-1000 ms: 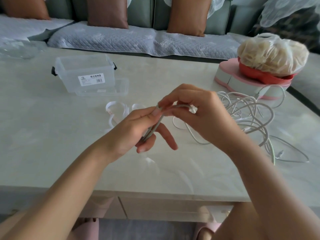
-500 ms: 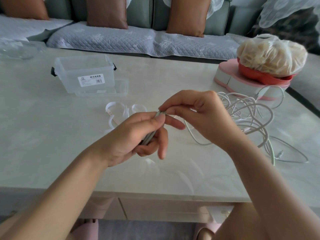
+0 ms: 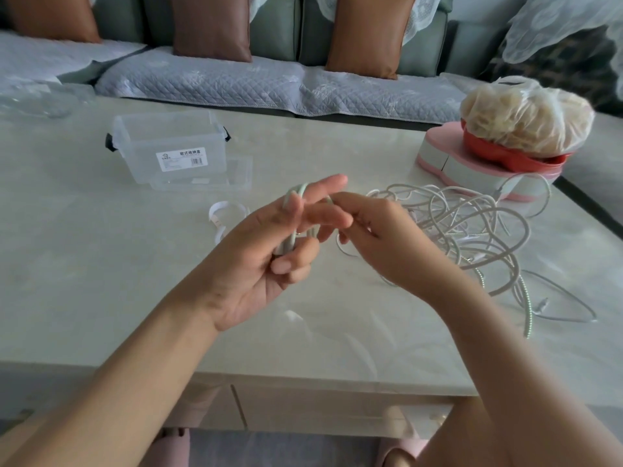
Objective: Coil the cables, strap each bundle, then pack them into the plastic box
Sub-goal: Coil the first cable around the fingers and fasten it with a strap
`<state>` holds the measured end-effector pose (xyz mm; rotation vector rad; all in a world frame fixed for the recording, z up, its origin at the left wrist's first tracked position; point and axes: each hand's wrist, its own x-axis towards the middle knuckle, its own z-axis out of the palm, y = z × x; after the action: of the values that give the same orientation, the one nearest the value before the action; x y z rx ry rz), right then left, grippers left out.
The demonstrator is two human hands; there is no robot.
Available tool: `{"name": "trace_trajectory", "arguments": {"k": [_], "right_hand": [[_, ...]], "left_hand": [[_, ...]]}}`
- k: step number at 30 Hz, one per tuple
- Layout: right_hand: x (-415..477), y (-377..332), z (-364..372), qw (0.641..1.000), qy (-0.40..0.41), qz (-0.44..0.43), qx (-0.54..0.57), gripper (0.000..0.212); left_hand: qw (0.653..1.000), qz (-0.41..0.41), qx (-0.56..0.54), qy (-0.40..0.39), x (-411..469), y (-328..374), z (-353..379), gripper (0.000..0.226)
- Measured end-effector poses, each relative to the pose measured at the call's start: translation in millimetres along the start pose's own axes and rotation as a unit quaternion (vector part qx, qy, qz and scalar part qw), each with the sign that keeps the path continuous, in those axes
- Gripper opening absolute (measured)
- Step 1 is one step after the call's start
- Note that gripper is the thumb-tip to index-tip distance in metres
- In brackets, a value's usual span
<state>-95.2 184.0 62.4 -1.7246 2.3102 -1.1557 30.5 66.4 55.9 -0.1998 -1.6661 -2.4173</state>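
Observation:
My left hand (image 3: 269, 261) is palm up above the table's middle, with a pale grey cable (image 3: 292, 210) looped over its fingers and pinned by the thumb and curled lower fingers. My right hand (image 3: 381, 241) pinches the same cable just right of the left fingertips. The cable runs off to a tangled pile of white cables (image 3: 472, 230) on the right. White straps (image 3: 224, 214) lie on the table behind my left hand. The clear plastic box (image 3: 172, 146) stands open at the back left, beside its lid (image 3: 219, 178).
A pink heart-shaped box (image 3: 455, 166) with a red bowl and a filled plastic bag (image 3: 526, 119) sits at the back right. Clear plastic wrapping (image 3: 37, 99) lies at the far left corner. A sofa with cushions runs behind the table (image 3: 101, 281).
My left hand has turned palm up and spread its fingers, and the cable now loops over them. My right hand has shifted slightly right, still pinching the cable.

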Motion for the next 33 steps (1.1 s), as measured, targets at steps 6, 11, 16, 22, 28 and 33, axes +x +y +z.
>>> {"name": "trace_trajectory", "arguments": {"k": [6,11,16,22,28,33], "right_hand": [[-5,5,9,0.989,-0.085,0.011,-0.119,0.013],[-6,-5,8,0.978,-0.14,0.018,-0.155,0.026],[-8,-15,9,0.969,-0.153,0.016,-0.194,0.013],[-13,-14,14,0.965,-0.16,0.002,-0.206,0.028],[-13,-17,11,0.97,-0.131,-0.02,-0.206,0.024],[-9,-20,15,0.974,-0.086,-0.057,-0.201,0.024]], "left_hand": [[0.992,0.025,-0.121,0.022,3,-3,-3,0.044],[0.984,0.046,-0.17,0.016,8,-6,-10,0.041],[0.984,0.054,-0.163,0.049,11,-5,-14,0.039],[0.971,0.074,-0.201,0.102,14,-5,-13,0.025],[0.978,0.084,-0.146,0.121,15,-4,-17,0.006],[0.971,0.093,-0.157,0.154,15,6,-28,0.035]]}}
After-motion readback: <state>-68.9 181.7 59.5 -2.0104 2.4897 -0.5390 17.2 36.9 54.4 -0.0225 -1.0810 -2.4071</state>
